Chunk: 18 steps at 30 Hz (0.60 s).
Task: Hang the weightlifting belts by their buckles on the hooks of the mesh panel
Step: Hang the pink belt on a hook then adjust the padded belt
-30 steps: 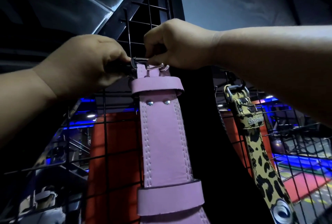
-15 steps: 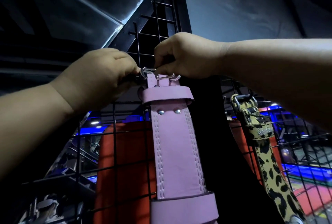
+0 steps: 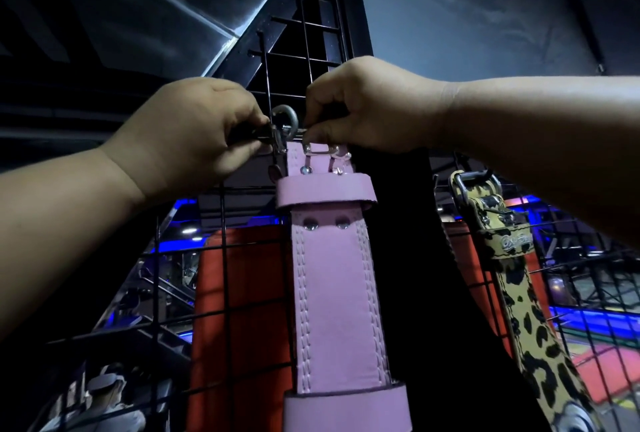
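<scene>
Pink belt (image 3: 332,279), double stitching, silver rivets, hanging.

Pink belt (image 3: 334,293) cut off at 6 o'clock edge. Leopard belt (image 3: 526,310) runs out at 5 o'clock corner. Buckle (image 3: 320,149) partly hidden under right hand (image 3: 367,109) fingertips. Hook (image 3: 282,123) base hidden behind left hand (image 3: 194,134); buckle-hook engagement unclear. Person at 7 o'clock behind mesh panel (image 3: 225,286) blurred.

Colours and patterns at the mesh panel.
Pink belt (image 3: 332,279) with pale stitching and silver rivets; leopard-print belt (image 3: 519,296), black spots on tan-yellow; black wire mesh panel (image 3: 225,258); red-orange surface (image 3: 242,293) behind it; blue lighting (image 3: 588,322) beyond.
</scene>
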{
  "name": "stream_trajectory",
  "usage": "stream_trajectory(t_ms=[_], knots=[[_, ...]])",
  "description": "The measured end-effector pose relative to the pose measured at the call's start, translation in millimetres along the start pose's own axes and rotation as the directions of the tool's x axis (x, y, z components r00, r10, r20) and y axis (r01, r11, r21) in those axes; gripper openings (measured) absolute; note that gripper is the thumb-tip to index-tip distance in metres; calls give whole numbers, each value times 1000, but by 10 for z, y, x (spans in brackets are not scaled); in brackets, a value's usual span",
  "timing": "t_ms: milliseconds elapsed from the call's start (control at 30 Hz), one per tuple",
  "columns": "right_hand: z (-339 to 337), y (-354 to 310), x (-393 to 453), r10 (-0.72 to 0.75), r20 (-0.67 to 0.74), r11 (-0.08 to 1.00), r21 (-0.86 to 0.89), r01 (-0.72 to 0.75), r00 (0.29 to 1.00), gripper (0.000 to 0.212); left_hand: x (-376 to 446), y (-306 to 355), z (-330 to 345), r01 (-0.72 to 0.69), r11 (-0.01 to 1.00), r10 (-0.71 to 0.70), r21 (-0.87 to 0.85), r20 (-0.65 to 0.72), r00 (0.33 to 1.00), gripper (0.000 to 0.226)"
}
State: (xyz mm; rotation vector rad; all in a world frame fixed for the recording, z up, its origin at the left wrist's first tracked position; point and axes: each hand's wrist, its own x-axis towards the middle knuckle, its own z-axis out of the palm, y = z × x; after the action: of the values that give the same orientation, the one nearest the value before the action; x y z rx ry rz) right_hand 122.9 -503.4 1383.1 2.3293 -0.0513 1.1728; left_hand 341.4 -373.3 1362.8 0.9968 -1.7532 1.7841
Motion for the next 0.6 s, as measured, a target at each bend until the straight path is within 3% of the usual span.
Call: stream_trajectory(t_ms=[167, 600], knots=[[-30, -35, -82, 28, 4, 999, 38, -28, 1000, 20, -12, 14, 31, -18, 1000, 18, -11, 28, 999, 36], [-22, -273, -246, 27, 51, 989, -148, -19, 998, 19, -56, 10, -1, -45, 999, 46, -5, 102, 994, 31]])
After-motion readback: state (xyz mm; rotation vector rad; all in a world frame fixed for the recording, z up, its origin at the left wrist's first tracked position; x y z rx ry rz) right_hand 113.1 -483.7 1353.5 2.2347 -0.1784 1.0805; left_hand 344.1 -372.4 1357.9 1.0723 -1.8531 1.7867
